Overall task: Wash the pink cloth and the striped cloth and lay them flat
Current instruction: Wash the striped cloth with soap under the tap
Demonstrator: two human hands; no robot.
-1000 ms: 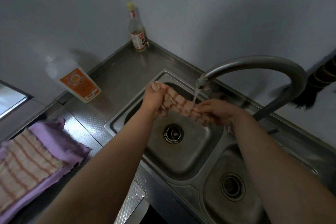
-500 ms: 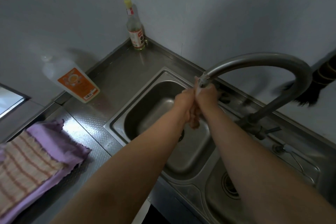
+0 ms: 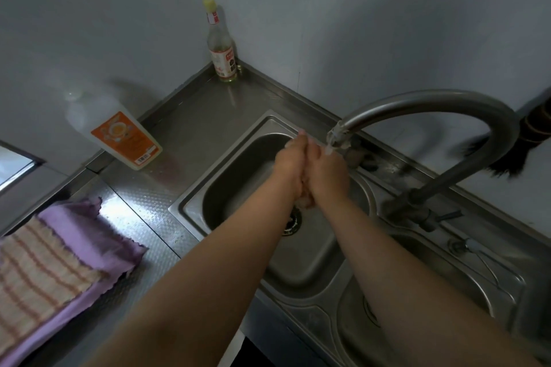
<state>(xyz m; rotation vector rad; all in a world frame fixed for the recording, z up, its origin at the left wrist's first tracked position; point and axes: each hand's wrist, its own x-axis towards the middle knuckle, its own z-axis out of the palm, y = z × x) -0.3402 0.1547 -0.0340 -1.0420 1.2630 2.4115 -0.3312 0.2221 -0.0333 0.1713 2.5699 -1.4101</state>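
Now, hands: left hand (image 3: 288,161) and right hand (image 3: 327,173) are pressed palm to palm over the left basin of the sink (image 3: 190,202), fingers lying close together and pointing away from the person.
Cloth in hands: a bunched wet cloth (image 3: 304,202) shows only as a pale lump at the heels of the palms, squeezed between them; its pattern is hidden.
Water: the faucet (image 3: 432,104) spout ends just right of the fingertips, its stream landing on the right hand.
Below the fingers: the drain (image 3: 293,222), partly covered by the wrists.
Far left of the fingers: a striped cloth (image 3: 35,271) lies flat on a purple cloth (image 3: 89,235) on the counter (image 3: 185,131).
Beyond the fingers: a glass bottle (image 3: 222,50) stands in the corner; a detergent bottle (image 3: 119,134) leans on the wall.
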